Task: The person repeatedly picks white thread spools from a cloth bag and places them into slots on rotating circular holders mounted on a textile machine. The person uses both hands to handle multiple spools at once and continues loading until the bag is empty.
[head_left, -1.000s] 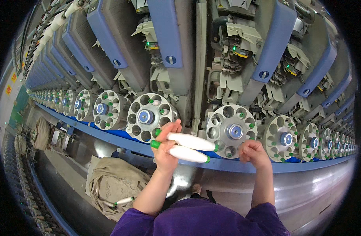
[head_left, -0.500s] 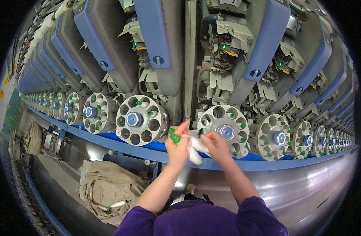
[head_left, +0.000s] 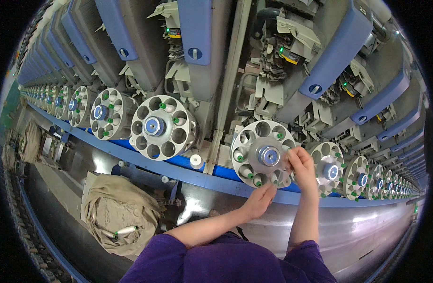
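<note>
Right of centre stands a round magazine [head_left: 262,129] with a ring of holes, several holding white yarn bobbins with green ends. At its lower edge is my left hand [head_left: 259,202], fingers pressed together at the green end of a yarn bobbin [head_left: 273,178] in a bottom hole. What those fingers hold, if anything, is hidden. My right hand [head_left: 302,167] is closed in a pinch at the magazine's right edge, beside a blue-and-silver hub [head_left: 269,156]. Anything in the pinch is too small to make out.
Another magazine [head_left: 140,123] on the left holds a few bobbins. A blue rail [head_left: 226,183] runs below the row. A white spool [head_left: 196,161] sits on it. Lower left is a cloth-lined container [head_left: 148,200] with loose bobbins. Grey-blue machine units [head_left: 194,28] rise behind.
Both hands have moved right to the right-hand magazine. The bobbins seen in my left hand no longer show there. More bobbins sit in this magazine's lower left holes. The view has shifted.
</note>
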A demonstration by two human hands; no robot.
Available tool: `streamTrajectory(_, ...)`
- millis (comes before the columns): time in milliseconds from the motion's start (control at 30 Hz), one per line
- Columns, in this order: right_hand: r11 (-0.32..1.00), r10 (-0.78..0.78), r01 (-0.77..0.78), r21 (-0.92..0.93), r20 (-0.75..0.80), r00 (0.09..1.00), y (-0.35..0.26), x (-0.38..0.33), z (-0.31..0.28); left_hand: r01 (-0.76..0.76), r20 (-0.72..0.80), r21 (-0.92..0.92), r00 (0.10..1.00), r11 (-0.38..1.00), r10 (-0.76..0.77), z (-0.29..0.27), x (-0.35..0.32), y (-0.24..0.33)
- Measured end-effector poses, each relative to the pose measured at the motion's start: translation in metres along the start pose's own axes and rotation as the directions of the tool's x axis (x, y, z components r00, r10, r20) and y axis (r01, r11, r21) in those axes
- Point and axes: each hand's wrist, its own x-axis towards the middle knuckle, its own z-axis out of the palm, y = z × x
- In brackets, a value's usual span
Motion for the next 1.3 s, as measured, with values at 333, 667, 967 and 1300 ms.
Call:
streamTrajectory(333,0.963,-0.093,0.048,-0.264,-0.159,0.983,0.056,0.042,-0.027,-0.203,-0.253,0.557,0.882,0.805,0.397,-0.115,0.026,0.046)
streamTrajectory(667,0.937,-0.038,-0.069,-0.343,-0.294,0.955,0.019,0.030,-0.025,-0.175,-0.050,0.891,0.880,0.420,0.472,-0.117,0.012,0.005)
streamTrajectory(967,0.914,0.088,-0.069,-0.400,0.028,0.996,0.125,0.016,0.075,-0.315,0.021,0.867,0.798,0.387,0.602,-0.085,-0.025,0.009)
streamTrajectory(1300,0.890,-0.007,-0.018,0.455,0.054,0.999,0.058,-0.018,0.003,-0.076,-0.213,0.600,0.944,0.796,0.251,-0.103,-0.062,-0.017)
